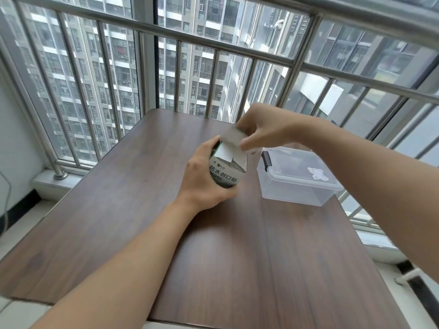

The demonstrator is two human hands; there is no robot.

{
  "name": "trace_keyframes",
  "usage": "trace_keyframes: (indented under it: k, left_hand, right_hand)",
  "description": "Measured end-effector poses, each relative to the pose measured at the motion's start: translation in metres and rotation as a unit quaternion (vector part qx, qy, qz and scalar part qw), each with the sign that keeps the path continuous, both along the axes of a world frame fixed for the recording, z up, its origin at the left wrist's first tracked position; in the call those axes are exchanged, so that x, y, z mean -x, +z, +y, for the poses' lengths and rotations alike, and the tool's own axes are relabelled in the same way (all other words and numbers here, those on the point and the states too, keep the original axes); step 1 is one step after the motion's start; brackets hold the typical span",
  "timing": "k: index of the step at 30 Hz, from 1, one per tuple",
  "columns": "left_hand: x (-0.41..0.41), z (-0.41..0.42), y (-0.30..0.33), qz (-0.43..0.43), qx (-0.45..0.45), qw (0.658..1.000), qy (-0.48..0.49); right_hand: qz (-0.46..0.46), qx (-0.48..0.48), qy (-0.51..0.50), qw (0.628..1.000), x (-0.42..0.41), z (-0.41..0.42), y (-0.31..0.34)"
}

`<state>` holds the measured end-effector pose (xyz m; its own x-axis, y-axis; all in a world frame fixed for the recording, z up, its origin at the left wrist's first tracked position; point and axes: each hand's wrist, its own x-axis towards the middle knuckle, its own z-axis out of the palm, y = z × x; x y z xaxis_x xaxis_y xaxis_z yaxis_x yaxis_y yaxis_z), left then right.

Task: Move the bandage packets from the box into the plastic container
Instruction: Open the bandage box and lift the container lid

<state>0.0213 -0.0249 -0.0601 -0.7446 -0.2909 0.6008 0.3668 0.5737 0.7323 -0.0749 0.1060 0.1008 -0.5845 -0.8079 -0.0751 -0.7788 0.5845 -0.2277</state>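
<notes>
Head view shows a person at a brown wooden table (pixel 237 245) by a window with metal bars (pixel 147 67). The left hand (pixel 202 184) is wrapped around a small bandage box (pixel 226 172), holding it upright just above the table. The box top is open, with its flaps sticking up. The right hand (pixel 261 129) is pinching a white flap or packet (pixel 234 136) at the mouth of the box (it is too blurry to tell which one it is). No bandage packets can be seen clearly yet; they are probably down inside the box.

The box is thin card, so it is likely light and easy to squash. A soft grip around its middle, like now, looks best. The packets should be flat, thin and very light. They may slip or stick together, so pinching them by an edge with finger and thumb seems the way to lift them.

The clear plastic container (pixel 301 179) sits on the table just to the right of the box. Its lid (pixel 299 167) looks to be on, with a black clip (pixel 267 159) at one end. That lid stands in the way and would need to come off before anything goes in. Nothing else is on the table.
</notes>
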Motion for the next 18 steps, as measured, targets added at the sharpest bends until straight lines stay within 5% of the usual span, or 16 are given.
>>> trace_keyframes:
  k: [4,7,9,14,18]
  left_hand:
    - [0.000,0.004,-0.001,-0.003,-0.033,0.999,-0.014]
    - [0.003,0.002,-0.006,-0.003,-0.053,0.999,-0.005]
    - [0.005,-0.002,-0.008,-0.006,-0.054,0.998,0.011]
    - [0.005,0.000,-0.004,-0.013,-0.080,0.997,0.015]
    - [-0.001,0.008,0.006,0.160,0.013,0.983,0.093]
  right_hand:
    - [0.054,0.128,-0.054,0.989,0.011,0.010,-0.010]
    - [0.106,0.327,-0.217,0.914,0.022,0.020,-0.031]
    - [0.069,0.373,-0.292,0.878,0.023,0.031,-0.043]
    - [0.052,0.049,-0.292,0.954,0.014,0.086,-0.063]
    - [-0.017,-0.009,-0.312,0.950,0.009,0.117,-0.078]
